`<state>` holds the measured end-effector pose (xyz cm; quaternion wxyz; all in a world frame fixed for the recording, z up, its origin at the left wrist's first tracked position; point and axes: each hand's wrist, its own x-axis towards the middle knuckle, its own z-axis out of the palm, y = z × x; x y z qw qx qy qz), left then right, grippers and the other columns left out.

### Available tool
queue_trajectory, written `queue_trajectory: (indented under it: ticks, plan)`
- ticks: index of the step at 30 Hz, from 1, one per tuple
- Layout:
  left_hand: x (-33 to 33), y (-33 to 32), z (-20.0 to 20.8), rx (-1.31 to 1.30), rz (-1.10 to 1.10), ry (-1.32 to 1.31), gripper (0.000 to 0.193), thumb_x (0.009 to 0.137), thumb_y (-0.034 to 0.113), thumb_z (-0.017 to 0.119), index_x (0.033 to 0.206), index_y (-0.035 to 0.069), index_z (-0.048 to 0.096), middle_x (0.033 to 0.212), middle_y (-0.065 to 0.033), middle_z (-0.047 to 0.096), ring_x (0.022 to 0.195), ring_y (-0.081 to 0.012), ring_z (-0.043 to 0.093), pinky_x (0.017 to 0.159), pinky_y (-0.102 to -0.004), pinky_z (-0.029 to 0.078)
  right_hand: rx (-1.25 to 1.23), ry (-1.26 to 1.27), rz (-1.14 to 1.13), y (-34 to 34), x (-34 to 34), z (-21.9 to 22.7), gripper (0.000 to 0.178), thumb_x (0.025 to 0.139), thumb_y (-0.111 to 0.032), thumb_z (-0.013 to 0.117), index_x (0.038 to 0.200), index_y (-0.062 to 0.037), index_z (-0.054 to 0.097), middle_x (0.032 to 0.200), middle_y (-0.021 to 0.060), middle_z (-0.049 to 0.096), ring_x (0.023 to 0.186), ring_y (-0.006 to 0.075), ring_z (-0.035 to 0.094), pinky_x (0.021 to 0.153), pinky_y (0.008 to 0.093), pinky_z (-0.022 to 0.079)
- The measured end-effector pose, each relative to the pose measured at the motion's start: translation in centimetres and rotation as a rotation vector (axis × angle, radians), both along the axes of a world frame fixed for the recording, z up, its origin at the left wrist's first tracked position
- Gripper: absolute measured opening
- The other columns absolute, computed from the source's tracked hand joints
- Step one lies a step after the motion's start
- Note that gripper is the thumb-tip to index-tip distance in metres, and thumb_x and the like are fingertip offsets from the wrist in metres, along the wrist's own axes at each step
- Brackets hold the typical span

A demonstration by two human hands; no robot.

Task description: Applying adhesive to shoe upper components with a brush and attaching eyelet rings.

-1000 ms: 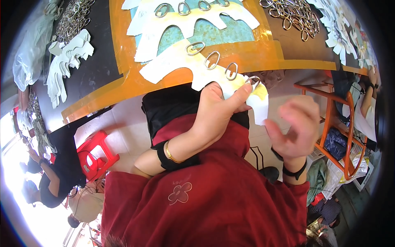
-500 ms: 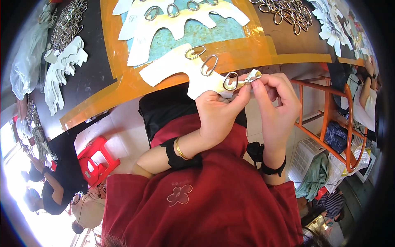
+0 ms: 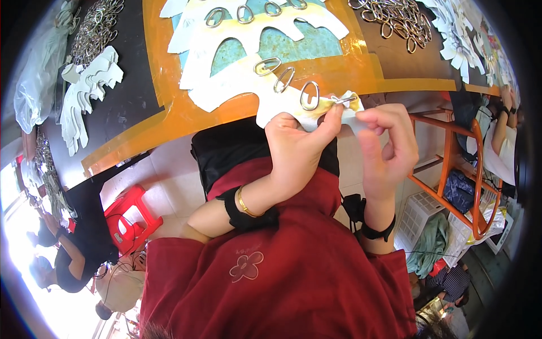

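My left hand is closed on the near end of a white scalloped strip, thumb on top near its right end. The strip has a yellowish band and looks like thin sheet material. Oval metal rings stand along it, and another ring sits at the crumpled tab beside my left thumb. Just right of that tab is my right hand, index finger bent and thumb lower, apart and slightly blurred. Nothing shows between them; whether the index fingertip touches the tab's edge is unclear.
Similar strips with rings lie on a bluish board edged by orange tape. Piles of metal rings and stacked white pieces flank it. An orange metal frame stands right, a red stool left. Other people work nearby.
My right hand has let go of the crumpled tab and moved slightly right and down, its fingers parting. The ring at the tab now shows more fully. My left hand keeps its hold.
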<state>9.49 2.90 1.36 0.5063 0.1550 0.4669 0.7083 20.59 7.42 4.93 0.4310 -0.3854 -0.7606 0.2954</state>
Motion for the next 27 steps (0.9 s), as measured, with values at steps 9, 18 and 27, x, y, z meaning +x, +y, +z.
queue_trajectory:
  ticks: [9, 18, 27]
  plan:
    - [0.5, -0.1, -0.4, 0.077, 0.075, 0.119, 0.016, 0.080, -0.002, 0.069, 0.096, -0.005, 0.067, 0.086, -0.0015, 0.066, 0.077, -0.0045, 0.058, 0.069, -0.0208, 0.048, -0.194, 0.019, -0.171, 0.1, -1.5, -0.2, 0.010, 0.076, -0.001, 0.073, 0.081, 0.0013, 0.065, 0.075, 0.0038, 0.060, 0.063, 0.0082, 0.051, 0.056, 0.0214, 0.039]
    - [0.6, -0.1, -0.9, 0.054, 0.060, 0.127, 0.017, 0.081, -0.002, 0.067, 0.098, -0.005, 0.066, 0.086, -0.0015, 0.066, 0.075, -0.0049, 0.058, 0.067, -0.0208, 0.048, -0.264, -0.147, -0.203, -0.7, -1.3, 0.3, 0.007, 0.077, 0.001, 0.071, 0.078, 0.0001, 0.064, 0.073, 0.0028, 0.060, 0.058, 0.0066, 0.050, 0.052, 0.0194, 0.038]
    - [-1.0, 0.2, 1.8, -0.040, -0.141, -0.358, 0.008, 0.083, 0.002, 0.066, 0.089, -0.003, 0.065, 0.086, -0.0034, 0.067, 0.076, -0.0056, 0.060, 0.067, -0.0209, 0.049, 0.446, -0.187, -0.043, 0.4, 0.0, -1.1, 0.019, 0.069, -0.001, 0.075, 0.082, -0.0077, 0.064, 0.074, 0.0036, 0.059, 0.063, 0.0208, 0.053, 0.058, 0.0299, 0.042]
